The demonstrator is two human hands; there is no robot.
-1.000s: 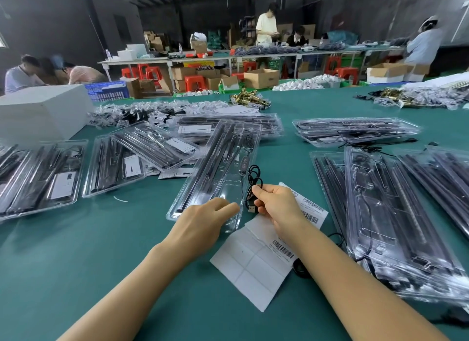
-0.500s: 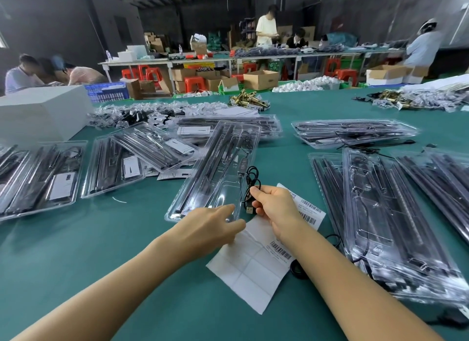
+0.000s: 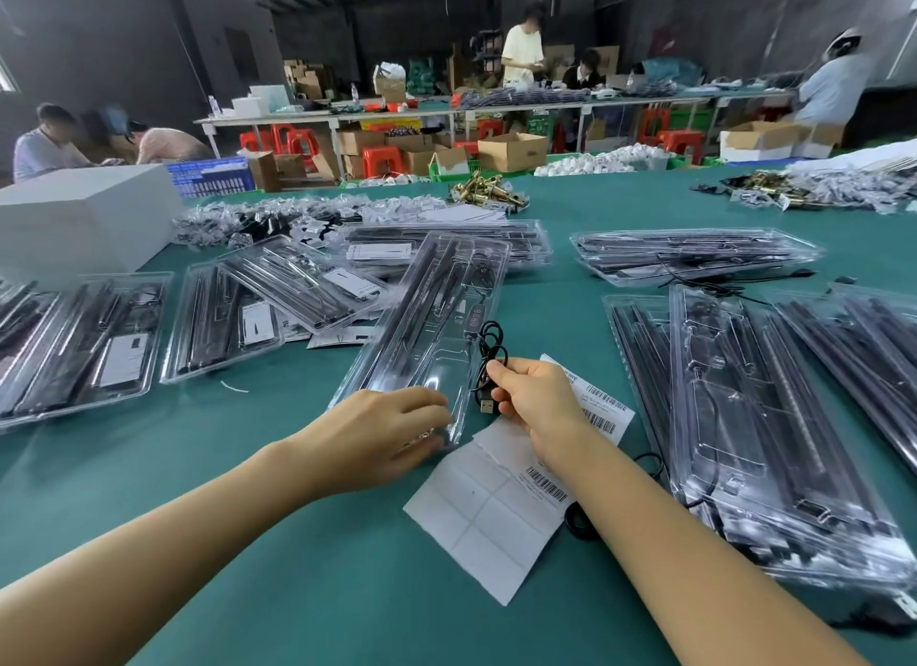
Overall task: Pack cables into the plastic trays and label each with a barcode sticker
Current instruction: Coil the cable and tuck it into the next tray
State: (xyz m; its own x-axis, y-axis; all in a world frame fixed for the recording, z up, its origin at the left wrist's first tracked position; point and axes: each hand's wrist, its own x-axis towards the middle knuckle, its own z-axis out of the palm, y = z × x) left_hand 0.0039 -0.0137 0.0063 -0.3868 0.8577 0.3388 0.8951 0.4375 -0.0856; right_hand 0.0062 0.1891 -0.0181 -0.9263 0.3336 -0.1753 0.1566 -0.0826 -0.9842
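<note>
A long clear plastic tray (image 3: 436, 318) with black strips inside lies lengthwise on the green table in front of me. My left hand (image 3: 387, 427) presses on its near end. My right hand (image 3: 536, 397) pinches a coiled black USB cable (image 3: 489, 363) just right of the tray; the plug dangles below my fingers. A white sheet of barcode stickers (image 3: 501, 506) lies under my right wrist, with a few barcodes left on it.
Stacks of filled clear trays (image 3: 774, 417) lie to the right, labelled trays (image 3: 114, 348) to the left and more trays (image 3: 689, 256) behind. A white box (image 3: 74, 219) stands far left. Small bagged parts (image 3: 278, 219) are heaped at the back. People work at distant tables.
My left hand has slid right along the tray's near end and now grips it. My right hand with the cable has barely shifted.
</note>
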